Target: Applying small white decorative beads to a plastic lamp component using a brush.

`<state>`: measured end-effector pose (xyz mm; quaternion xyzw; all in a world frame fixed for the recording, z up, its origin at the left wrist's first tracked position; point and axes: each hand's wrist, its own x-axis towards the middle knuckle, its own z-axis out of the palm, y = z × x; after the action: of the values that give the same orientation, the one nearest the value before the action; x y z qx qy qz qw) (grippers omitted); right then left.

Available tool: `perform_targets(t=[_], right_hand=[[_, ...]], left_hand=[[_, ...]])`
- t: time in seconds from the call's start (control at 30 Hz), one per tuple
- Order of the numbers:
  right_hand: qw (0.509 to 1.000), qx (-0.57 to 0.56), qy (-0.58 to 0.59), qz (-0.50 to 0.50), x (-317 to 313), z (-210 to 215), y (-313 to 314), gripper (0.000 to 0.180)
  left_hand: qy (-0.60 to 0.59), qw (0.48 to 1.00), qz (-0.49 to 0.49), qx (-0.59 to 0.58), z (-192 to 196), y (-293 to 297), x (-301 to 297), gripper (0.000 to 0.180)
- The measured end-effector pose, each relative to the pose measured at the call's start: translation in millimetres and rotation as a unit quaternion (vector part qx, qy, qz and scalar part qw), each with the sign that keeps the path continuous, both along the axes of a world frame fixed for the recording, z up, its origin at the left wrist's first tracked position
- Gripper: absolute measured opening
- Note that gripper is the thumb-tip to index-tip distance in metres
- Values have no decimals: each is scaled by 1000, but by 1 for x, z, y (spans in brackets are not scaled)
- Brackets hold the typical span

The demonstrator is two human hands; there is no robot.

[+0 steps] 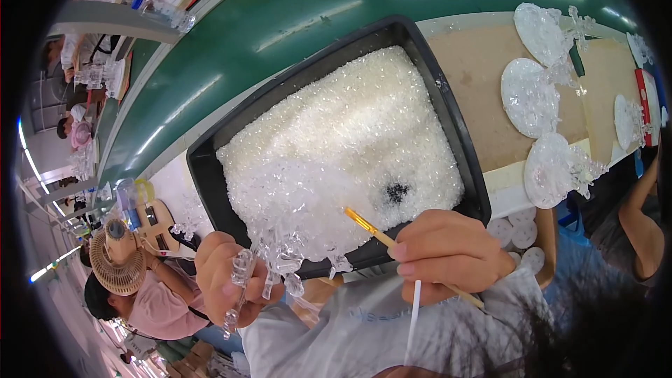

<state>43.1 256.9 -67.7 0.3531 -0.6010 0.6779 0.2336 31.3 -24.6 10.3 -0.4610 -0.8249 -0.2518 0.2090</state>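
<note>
Brush (371, 228) in right hand (448, 255)

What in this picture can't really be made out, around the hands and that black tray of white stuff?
- Head view: the left hand covers the middle of the clear plastic piece, so its full shape is hidden.
- The thin brush: its handle passes inside the right hand.
- The dark spot in the black tray: too blurred to identify.

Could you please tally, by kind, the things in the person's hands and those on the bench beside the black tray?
Clear branched ornament, in the left hand: 1
Thin brush, in the right hand: 1
Black tray of clear granules: 1
Round frosted discs on the bench: 3
Total: 6
</note>
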Motion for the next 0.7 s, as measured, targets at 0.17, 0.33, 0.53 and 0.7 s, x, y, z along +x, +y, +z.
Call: perform_targets(t=[0.17,0.33,0.53,0.7], right_hand=[[999,-33,-2,12,0,5,2,20],[993,-100,-60,-14,8,2,2,20],[999,-13,-42,20,-6,12,-4,17],[999,-28,-33,-1,-4,7,-5,19]], left_hand=[[-67,994,86,22,10,9,8,9],[-33,998,34,36,9,5,2,8],[28,997,-31,59,-12,1,-1,28],[114,989,6,96,-17,13,-8,38]])
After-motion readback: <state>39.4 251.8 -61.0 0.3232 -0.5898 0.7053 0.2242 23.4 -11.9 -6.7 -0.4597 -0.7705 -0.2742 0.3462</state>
